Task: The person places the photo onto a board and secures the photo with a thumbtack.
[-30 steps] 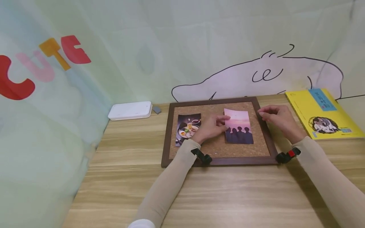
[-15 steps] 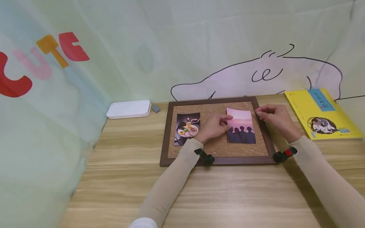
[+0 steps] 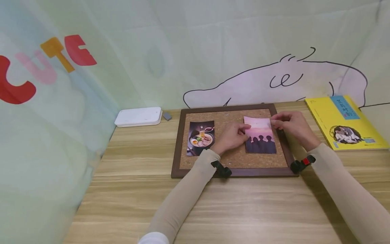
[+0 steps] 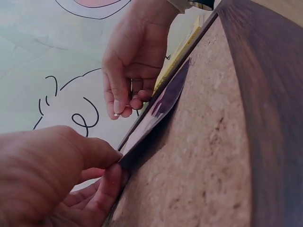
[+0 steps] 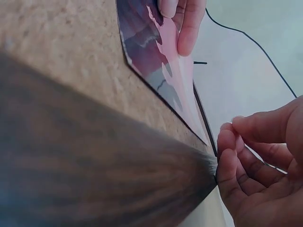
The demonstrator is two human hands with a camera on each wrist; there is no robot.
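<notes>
My left hand [image 3: 232, 137] pinches the left edge of a photo [image 3: 260, 135] with a pink sky and dark silhouettes. The photo lies over the right part of a cork board [image 3: 233, 159] in a dark wooden frame, and its near side lifts off the cork in the left wrist view. Close to the photo's upper right corner, my right hand [image 3: 292, 127] has thumb and forefinger pressed together around a small pale pushpin [image 4: 116, 115], mostly hidden by the fingertips. A ramen photo [image 3: 200, 139] is on the board's left side, with a small clear pin [image 3: 201, 127] near its top.
A white case [image 3: 138, 117] and a small grey block [image 3: 167, 116] sit at the back left of the wooden table [image 3: 237, 210]. Right of the board lies a yellow book [image 3: 347, 125]. A printed cloth [image 3: 170, 51] hangs behind.
The left hand has shifted the silhouette photo slightly to the right. My right hand has moved left, its fingertips now at the photo's upper right corner.
</notes>
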